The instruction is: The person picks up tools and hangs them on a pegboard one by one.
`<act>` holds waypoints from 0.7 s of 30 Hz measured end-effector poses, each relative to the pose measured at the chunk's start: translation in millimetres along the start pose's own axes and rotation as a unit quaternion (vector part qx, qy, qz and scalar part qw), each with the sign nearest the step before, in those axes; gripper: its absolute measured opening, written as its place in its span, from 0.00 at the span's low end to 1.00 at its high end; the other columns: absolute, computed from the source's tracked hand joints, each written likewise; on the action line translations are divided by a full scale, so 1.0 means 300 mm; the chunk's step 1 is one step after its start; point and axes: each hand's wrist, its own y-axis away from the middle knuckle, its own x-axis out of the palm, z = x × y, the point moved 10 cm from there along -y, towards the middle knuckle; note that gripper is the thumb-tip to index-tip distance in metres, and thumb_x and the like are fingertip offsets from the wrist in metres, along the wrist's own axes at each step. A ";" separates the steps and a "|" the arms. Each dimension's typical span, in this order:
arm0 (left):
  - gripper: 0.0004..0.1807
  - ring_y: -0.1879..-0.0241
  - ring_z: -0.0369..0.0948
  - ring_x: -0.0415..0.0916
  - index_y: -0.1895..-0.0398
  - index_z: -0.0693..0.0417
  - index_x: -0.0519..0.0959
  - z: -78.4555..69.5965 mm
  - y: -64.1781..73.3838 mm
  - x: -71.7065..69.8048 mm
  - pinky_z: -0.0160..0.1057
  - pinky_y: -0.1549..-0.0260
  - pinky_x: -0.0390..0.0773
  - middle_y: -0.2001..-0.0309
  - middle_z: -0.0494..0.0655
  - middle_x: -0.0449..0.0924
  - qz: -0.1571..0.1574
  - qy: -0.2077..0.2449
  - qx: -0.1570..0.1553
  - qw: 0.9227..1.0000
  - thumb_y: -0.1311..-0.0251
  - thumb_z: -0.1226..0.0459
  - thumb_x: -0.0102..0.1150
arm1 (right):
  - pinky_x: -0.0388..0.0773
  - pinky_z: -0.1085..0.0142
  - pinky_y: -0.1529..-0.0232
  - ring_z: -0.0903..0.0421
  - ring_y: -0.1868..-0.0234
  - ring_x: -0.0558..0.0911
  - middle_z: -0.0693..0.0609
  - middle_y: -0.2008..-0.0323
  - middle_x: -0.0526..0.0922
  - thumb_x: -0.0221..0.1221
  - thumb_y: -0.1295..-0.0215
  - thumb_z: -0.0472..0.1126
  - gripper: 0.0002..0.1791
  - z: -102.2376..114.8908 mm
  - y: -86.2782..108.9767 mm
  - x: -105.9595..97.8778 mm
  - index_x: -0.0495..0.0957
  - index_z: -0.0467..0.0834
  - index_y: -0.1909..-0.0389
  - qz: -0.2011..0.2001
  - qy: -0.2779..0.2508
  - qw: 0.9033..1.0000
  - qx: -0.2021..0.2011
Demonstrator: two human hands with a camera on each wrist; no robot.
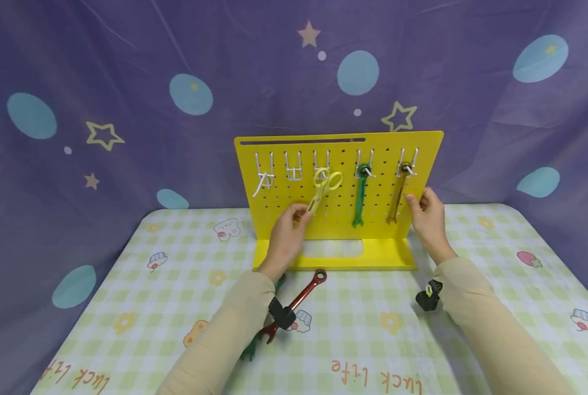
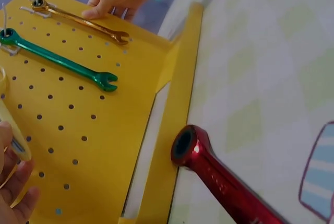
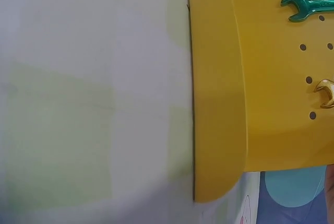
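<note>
My left hand [image 1: 289, 233] pinches a pair of yellow scissors [image 1: 320, 189] by the blade end, handles up, against the front of a yellow pegboard [image 1: 338, 214]. The scissors' loops overlap the middle white hook [image 1: 322, 159] in the head view. My right hand [image 1: 428, 222] grips the board's right edge, thumb in front. A green wrench [image 1: 360, 197] and a gold wrench [image 1: 397, 197] hang from hooks on the right half. In the left wrist view, fingers [image 2: 18, 187] lie at the lower end of the scissors.
A red wrench [image 1: 301, 299] lies on the checked tablecloth [image 1: 353, 307] in front of the board, partly behind my left wrist, with a green tool [image 1: 249, 350] under the sleeve. Two more white hooks [image 1: 264, 178] are at the board's left. A purple curtain [image 1: 274, 109] hangs behind.
</note>
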 end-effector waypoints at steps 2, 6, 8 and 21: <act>0.13 0.51 0.44 0.74 0.47 0.51 0.77 0.013 0.000 -0.002 0.45 0.52 0.75 0.52 0.44 0.79 0.000 -0.004 -0.001 1.000 0.27 0.56 0.52 | 0.69 0.75 0.68 0.67 0.69 0.74 0.37 0.58 0.82 0.55 0.28 0.44 0.18 0.001 0.001 -0.002 0.73 0.29 0.54 -0.004 -0.002 1.000 -0.005; 0.13 0.48 0.44 0.74 0.47 0.49 0.77 0.032 0.006 -0.015 0.46 0.48 0.74 0.50 0.42 0.79 0.001 -0.017 -0.001 1.000 0.27 0.55 0.52 | 0.68 0.75 0.69 0.68 0.69 0.74 0.34 0.57 0.82 0.55 0.28 0.43 0.17 0.003 -0.001 -0.003 0.73 0.29 0.54 -0.007 0.001 1.000 -0.012; 0.13 0.47 0.43 0.74 0.47 0.47 0.78 0.039 0.010 -0.022 0.46 0.47 0.73 0.50 0.42 0.79 0.002 -0.024 -0.001 1.000 0.26 0.54 0.52 | 0.68 0.75 0.69 0.68 0.69 0.74 0.33 0.57 0.82 0.54 0.28 0.43 0.17 0.003 -0.002 -0.005 0.73 0.30 0.54 -0.008 0.001 1.000 -0.013; 0.12 0.51 0.43 0.74 0.48 0.48 0.78 0.054 0.070 -0.060 0.46 0.51 0.75 0.52 0.43 0.80 0.030 -0.073 -0.002 0.997 0.27 0.55 0.52 | 0.67 0.74 0.69 0.66 0.68 0.73 0.32 0.56 0.82 0.53 0.28 0.47 0.21 0.004 0.002 0.000 0.72 0.30 0.53 0.006 0.009 1.000 -0.013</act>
